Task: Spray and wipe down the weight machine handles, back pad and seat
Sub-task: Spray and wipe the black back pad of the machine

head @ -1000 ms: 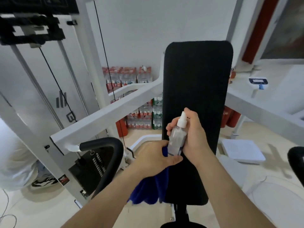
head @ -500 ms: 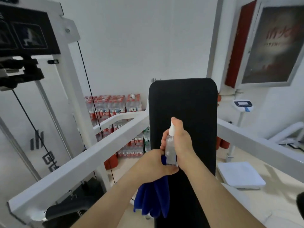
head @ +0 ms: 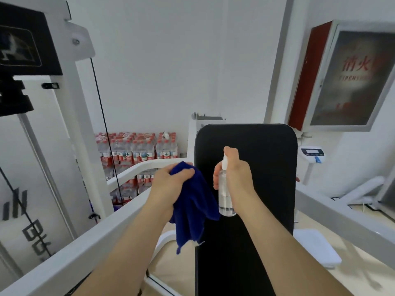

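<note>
The back pad of the weight machine is seen in the middle of the view, black, tall and upright. Half a second ago the two hands were pressed together in front of it; now they are held apart, and the blue cloth has been moved to the left, away from the spray bottle. More of the wall above the pad is shown than before.

White bars of the machine frame are seen on the left and on the right of the pad. A black cable is stretched down the left side. Packs of water bottles are stacked by the far white wall. A red and white cabinet with a glass door is hung on the wall at the far right, and a small white scale is seen below it. The floor is pale.

The left hand is closed around the top of the blue cloth, and the rest of the cloth is left hanging down over the left edge of the pad. The right hand is wrapped tight around the clear spray bottle, which is held upright just in front of the pad. One finger is laid on top of the white spray head. Both arms are stretched forward from the near edge of the view.
</note>
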The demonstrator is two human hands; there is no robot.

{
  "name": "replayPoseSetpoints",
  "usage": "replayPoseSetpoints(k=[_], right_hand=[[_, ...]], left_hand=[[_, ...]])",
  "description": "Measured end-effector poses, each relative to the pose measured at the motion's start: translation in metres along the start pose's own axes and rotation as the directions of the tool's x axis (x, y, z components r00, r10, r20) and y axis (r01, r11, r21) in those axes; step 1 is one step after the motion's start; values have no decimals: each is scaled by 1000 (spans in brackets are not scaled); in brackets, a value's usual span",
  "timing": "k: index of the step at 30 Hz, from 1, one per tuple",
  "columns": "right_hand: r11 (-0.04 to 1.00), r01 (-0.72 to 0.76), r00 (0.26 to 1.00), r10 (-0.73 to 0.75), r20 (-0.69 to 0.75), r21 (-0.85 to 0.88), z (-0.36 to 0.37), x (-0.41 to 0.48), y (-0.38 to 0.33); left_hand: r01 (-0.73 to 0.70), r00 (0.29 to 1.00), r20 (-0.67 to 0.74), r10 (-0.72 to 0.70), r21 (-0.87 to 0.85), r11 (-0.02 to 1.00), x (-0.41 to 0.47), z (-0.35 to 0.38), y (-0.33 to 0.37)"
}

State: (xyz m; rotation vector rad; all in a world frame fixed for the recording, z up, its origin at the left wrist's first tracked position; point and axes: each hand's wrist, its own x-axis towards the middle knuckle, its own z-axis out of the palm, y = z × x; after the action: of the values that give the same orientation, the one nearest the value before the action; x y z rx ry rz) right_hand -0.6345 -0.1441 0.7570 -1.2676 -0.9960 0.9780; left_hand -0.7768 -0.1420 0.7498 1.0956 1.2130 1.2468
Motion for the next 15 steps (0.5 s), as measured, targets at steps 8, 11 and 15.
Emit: replayPoseSetpoints(k=[8, 11, 15], right_hand=[[999, 50, 997, -50, -55, 0, -16, 15, -4], [1000, 10, 992, -11, -126, -3, -29, 19, -6], [999, -23, 990, 18, -139, -30, -39, 22, -7]], left_hand=[[-169, 985, -103, 139, -401, 900, 21, -1, 44], [-175, 985, -82, 155, -465, 868, 23, -1, 52], [-280, 941, 36, 336, -475, 834, 21, 10, 63]])
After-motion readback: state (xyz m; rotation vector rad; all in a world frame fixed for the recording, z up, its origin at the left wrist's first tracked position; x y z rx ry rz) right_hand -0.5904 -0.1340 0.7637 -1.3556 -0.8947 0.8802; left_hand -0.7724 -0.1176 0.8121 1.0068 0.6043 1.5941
